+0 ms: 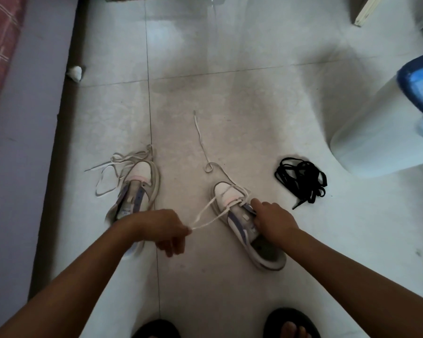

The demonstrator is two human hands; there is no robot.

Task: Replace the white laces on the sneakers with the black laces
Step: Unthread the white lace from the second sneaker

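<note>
I see two white sneakers with purple side stripes on a pale tiled floor [230, 98], both with toes pointing away from me. The right sneaker [244, 225] runs heel-near-right to toe-far-left, slightly skewed; the left sneaker [137, 191] lies roughly parallel, its heel hidden under my forearm. My left hand [169, 230] pinches a loop of the white lace [205, 215], drawn taut from the right sneaker's lower eyelets; the lace's free end trails across the floor beyond the toe. My right hand [271, 220] grips the right sneaker at its tongue and eyelet row. A loose white lace [112, 167] lies tangled at the left sneaker's toe. The black laces [300, 179] sit bundled on the floor, well right of the right sneaker. A tongue label on the left sneaker is unreadable. A white bin with a blue liner [381, 132] stands far right.
</note>
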